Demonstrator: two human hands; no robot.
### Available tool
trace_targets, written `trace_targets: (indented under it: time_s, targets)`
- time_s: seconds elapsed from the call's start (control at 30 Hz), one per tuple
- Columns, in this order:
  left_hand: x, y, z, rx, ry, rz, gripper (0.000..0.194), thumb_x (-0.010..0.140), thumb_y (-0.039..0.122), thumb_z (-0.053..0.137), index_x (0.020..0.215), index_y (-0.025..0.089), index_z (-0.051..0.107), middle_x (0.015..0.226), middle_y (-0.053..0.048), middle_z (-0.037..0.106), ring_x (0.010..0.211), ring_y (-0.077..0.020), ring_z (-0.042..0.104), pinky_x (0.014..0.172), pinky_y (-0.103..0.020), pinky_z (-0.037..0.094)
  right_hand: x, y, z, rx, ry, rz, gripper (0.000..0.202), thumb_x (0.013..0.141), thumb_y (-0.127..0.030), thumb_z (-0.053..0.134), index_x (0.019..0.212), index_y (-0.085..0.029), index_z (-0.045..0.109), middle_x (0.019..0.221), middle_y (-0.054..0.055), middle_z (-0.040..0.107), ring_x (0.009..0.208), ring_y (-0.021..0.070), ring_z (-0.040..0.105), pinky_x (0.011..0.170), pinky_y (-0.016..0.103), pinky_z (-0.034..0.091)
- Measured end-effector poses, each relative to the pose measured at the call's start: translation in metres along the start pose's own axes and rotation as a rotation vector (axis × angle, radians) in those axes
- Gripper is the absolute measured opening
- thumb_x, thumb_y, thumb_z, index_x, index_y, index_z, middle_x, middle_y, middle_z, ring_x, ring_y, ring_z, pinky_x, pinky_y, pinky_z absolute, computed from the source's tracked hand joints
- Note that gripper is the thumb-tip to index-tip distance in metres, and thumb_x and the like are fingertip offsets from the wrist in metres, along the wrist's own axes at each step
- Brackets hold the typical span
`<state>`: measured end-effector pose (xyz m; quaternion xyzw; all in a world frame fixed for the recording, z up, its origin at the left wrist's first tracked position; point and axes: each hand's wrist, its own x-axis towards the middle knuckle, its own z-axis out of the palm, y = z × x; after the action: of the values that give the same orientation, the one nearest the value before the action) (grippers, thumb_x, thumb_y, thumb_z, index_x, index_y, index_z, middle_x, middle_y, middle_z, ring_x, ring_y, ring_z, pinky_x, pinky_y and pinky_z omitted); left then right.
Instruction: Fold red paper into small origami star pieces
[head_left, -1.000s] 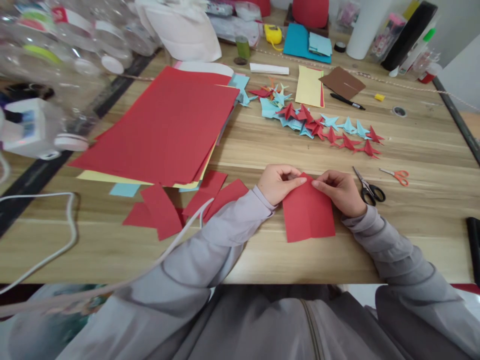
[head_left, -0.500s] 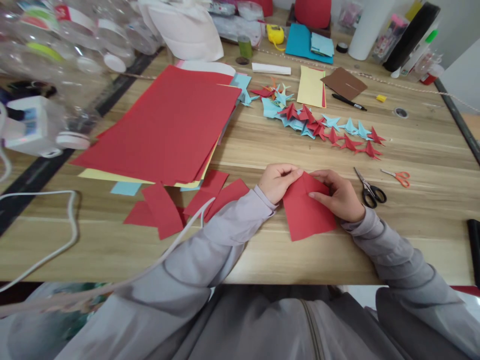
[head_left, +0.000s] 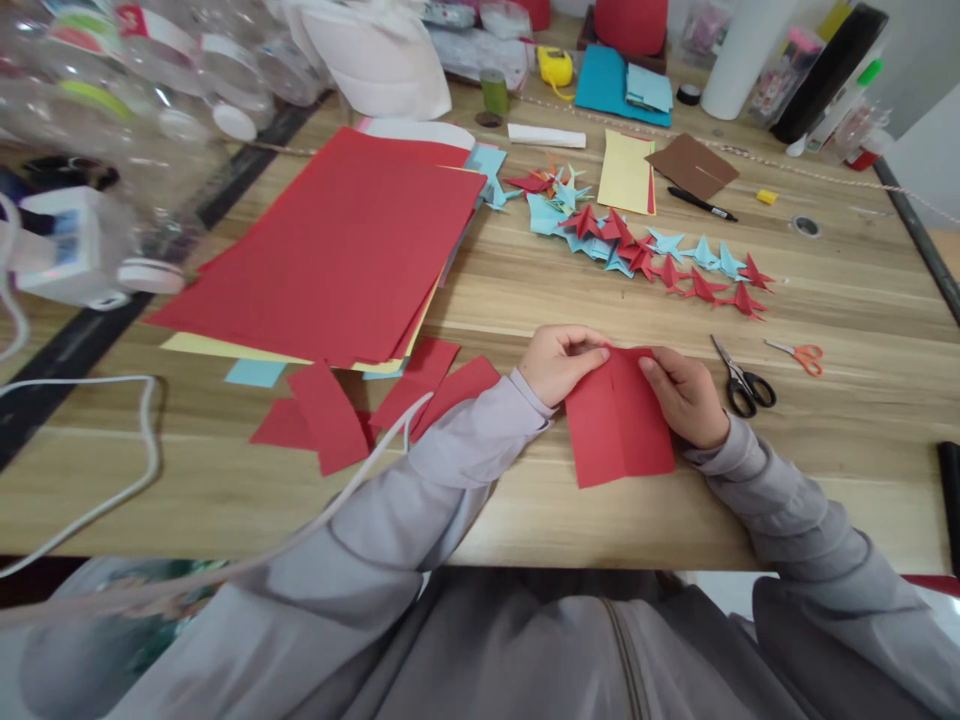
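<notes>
A red paper square (head_left: 621,430) with a crease down its middle is held by its upper part between both hands, near the table's front edge. My left hand (head_left: 564,366) pinches the upper left corner, thumb on top. At the upper right edge, my right hand (head_left: 684,392) grips the same sheet between thumb and fingers. Black-handled scissors (head_left: 741,380) lie just right of my right hand, with small orange-handled scissors (head_left: 799,354) beyond. Behind the hands lie folded red paper cranes (head_left: 703,286) and blue cranes (head_left: 703,252) in rows.
Large red sheets (head_left: 337,240) are stacked on the left, with red paper pieces (head_left: 330,415) in front. A white cable (head_left: 150,440) crosses the left side. Plastic bottles (head_left: 157,200) crowd the far left. Yellow paper (head_left: 624,172), brown paper (head_left: 691,166) and a black pen (head_left: 701,204) lie behind.
The red square is opened out flatter, its middle crease now visible. My right hand's thumb has moved up from the sheet's middle to its upper right edge. My left hand stays at the upper left.
</notes>
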<state>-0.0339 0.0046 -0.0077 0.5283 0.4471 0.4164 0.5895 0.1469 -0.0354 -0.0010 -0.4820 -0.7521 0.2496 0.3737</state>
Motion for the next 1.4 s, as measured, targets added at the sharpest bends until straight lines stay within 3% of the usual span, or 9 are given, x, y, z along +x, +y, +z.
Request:
trace_targets:
  time_s: [0.17, 0.3, 0.57, 0.7, 0.87, 1.03, 1.4]
  targets:
    - [0.0, 0.0, -0.001, 0.009, 0.019, 0.012, 0.017, 0.063, 0.029, 0.07, 0.071, 0.014, 0.073, 0.071, -0.004, 0.072, 0.066, -0.0146, 0.063, 0.067, -0.027, 0.05, -0.001, 0.004, 0.002, 0.028, 0.03, -0.041, 0.025, 0.091, -0.032, 0.051, 0.106, -0.02, 0.066, 0.099, 0.006, 0.074, 0.086, 0.0173, 0.069, 0.073, 0.028, 0.055]
    - [-0.001, 0.003, -0.001, -0.035, -0.004, -0.016, 0.016, 0.063, 0.029, 0.07, 0.068, 0.014, 0.073, 0.07, -0.004, 0.072, 0.067, -0.0154, 0.063, 0.068, -0.028, 0.05, -0.002, 0.004, 0.001, 0.052, 0.034, -0.048, 0.025, 0.09, -0.029, 0.052, 0.109, -0.023, 0.068, 0.104, 0.005, 0.074, 0.094, 0.0182, 0.069, 0.081, 0.03, 0.056]
    - [-0.001, 0.008, -0.001, -0.201, -0.032, -0.121, 0.016, 0.059, 0.028, 0.071, 0.068, 0.014, 0.072, 0.064, -0.003, 0.07, 0.058, -0.0135, 0.06, 0.062, -0.027, 0.049, -0.002, 0.001, -0.003, 0.174, -0.055, -0.016, 0.023, 0.088, -0.032, 0.056, 0.102, -0.025, 0.072, 0.095, 0.005, 0.075, 0.084, 0.0185, 0.07, 0.074, 0.032, 0.056]
    - [-0.001, 0.009, -0.003, -0.119, -0.026, -0.067, 0.015, 0.061, 0.028, 0.07, 0.068, 0.014, 0.073, 0.069, -0.004, 0.071, 0.068, -0.0163, 0.064, 0.069, -0.029, 0.05, -0.001, -0.003, -0.003, 0.202, -0.076, 0.038, 0.022, 0.082, -0.037, 0.065, 0.097, -0.023, 0.073, 0.096, 0.006, 0.075, 0.086, 0.0201, 0.069, 0.076, 0.034, 0.056]
    - [0.0, 0.006, -0.003, -0.08, -0.013, -0.039, 0.015, 0.062, 0.027, 0.07, 0.068, 0.014, 0.073, 0.07, -0.004, 0.072, 0.068, -0.0155, 0.063, 0.072, -0.029, 0.05, -0.002, 0.002, 0.004, 0.257, 0.003, 0.145, 0.019, 0.081, -0.039, 0.065, 0.089, -0.022, 0.072, 0.087, 0.005, 0.075, 0.079, 0.0191, 0.069, 0.07, 0.032, 0.056]
    - [0.0, 0.005, -0.002, -0.048, -0.009, -0.002, 0.015, 0.063, 0.028, 0.07, 0.068, 0.014, 0.074, 0.071, -0.003, 0.073, 0.068, -0.0154, 0.063, 0.07, -0.029, 0.05, -0.003, 0.006, 0.008, 0.384, -0.007, 0.273, 0.03, 0.076, -0.04, 0.07, 0.098, -0.019, 0.065, 0.077, 0.004, 0.074, 0.065, 0.0167, 0.067, 0.057, 0.029, 0.054]
    - [-0.003, 0.002, -0.001, 0.051, -0.014, 0.069, 0.021, 0.062, 0.031, 0.075, 0.072, 0.013, 0.074, 0.067, -0.006, 0.071, 0.058, -0.0134, 0.06, 0.057, -0.025, 0.046, -0.002, 0.006, 0.008, 0.409, 0.004, 0.298, 0.03, 0.074, -0.041, 0.071, 0.094, -0.018, 0.065, 0.075, 0.004, 0.073, 0.065, 0.0167, 0.068, 0.059, 0.029, 0.054]
